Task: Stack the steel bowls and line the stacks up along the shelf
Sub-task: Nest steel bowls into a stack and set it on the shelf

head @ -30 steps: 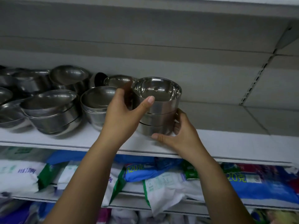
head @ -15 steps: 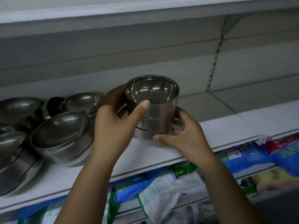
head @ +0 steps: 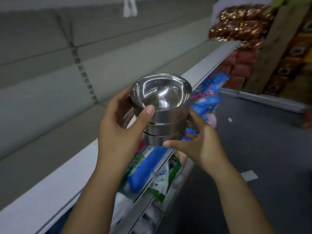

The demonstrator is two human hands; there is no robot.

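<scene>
A stack of three steel bowls is held in the air in front of the white shelf, over its front edge. My left hand grips the stack's left side, thumb up against the top bowl's wall. My right hand holds the stack low on its right side, thumb under the bottom bowl. The other bowls on the shelf are out of view.
The shelf runs away to the upper right with bare grey back panels. Blue and green packets fill the lower shelf below my hands. A glittery brown bag sits at the shelf's far end. Dark floor lies to the right.
Both hands lifted the stack off the shelf and carried it rightward along it. The view swung right, so the other bowls on the left are no longer seen.
</scene>
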